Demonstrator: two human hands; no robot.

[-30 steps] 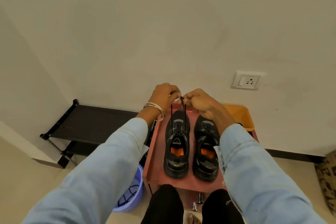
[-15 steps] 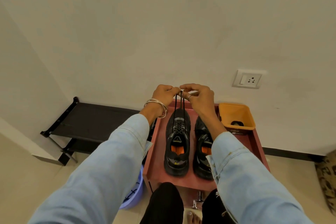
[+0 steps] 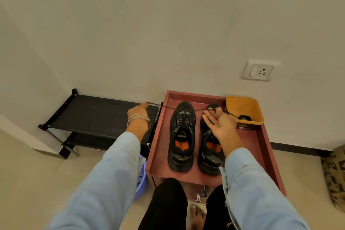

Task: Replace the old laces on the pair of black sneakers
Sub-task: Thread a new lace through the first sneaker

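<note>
Two black sneakers stand side by side on a red tray-top stand (image 3: 160,147). The left sneaker (image 3: 182,136) is laced across its front. The right sneaker (image 3: 211,153) is partly hidden behind my right hand. A loose black lace (image 3: 179,107) stretches taut above the toes. My left hand (image 3: 139,115) grips its end out over the black rack. My right hand (image 3: 219,123), palm up with fingers spread, holds the lace at the thumb. From there the lace runs on into the yellow basket (image 3: 242,106).
A low black shoe rack (image 3: 93,115) stands to the left against the wall. A purple basin (image 3: 141,177) sits on the floor under my left sleeve. A wall socket (image 3: 258,71) is above the basket. My knees and a bare foot are at the bottom.
My hands were together above the left sneaker's toe, holding the lace ends up. They have since parted, left hand out to the rack and right hand toward the basket, and the lace now lies stretched between them.
</note>
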